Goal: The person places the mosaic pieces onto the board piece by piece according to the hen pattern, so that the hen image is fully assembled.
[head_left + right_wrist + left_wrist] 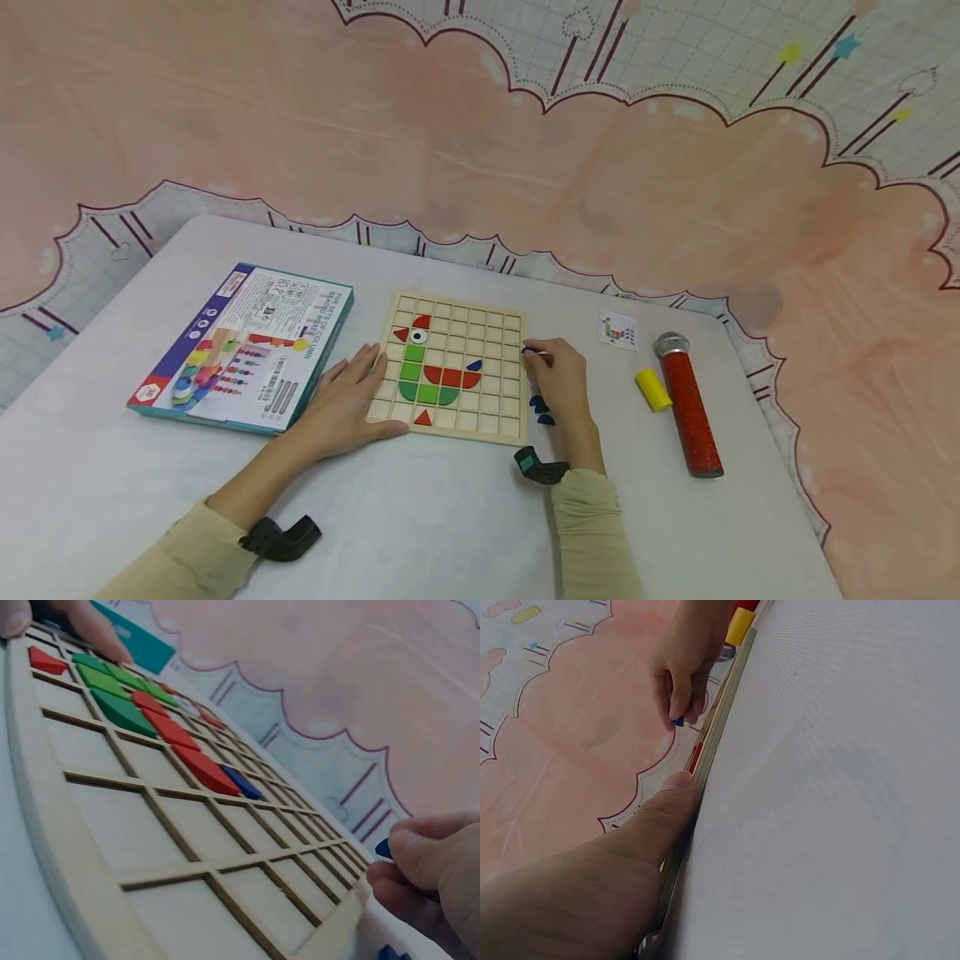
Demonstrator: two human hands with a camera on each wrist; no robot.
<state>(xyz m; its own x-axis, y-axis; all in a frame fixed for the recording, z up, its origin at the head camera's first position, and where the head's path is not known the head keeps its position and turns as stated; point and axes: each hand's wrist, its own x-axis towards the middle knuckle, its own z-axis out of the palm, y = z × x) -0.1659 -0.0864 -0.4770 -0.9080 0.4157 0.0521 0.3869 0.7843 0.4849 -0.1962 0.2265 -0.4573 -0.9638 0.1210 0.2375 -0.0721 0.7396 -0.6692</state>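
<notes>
A wooden grid board (465,423) lies on the white table, with red, green and blue pieces and a round eye piece set in its cells like a bird. My left hand (347,408) rests with fairly straight fingers along the board's left edge, thumb at the near corner. Just off the right edge, my right hand (558,379) pinches a small blue piece (384,848) between thumb and fingers. Several more blue pieces (542,408) lie on the table below that hand. One blue piece (474,365) sits in a cell above the red row (452,378).
Left of the board lies a flat toy box (273,350). To the right are a small picture card (618,331), a yellow cylinder (653,390) and a red microphone-shaped object (690,408). A patterned cloth (480,150) hangs behind the table.
</notes>
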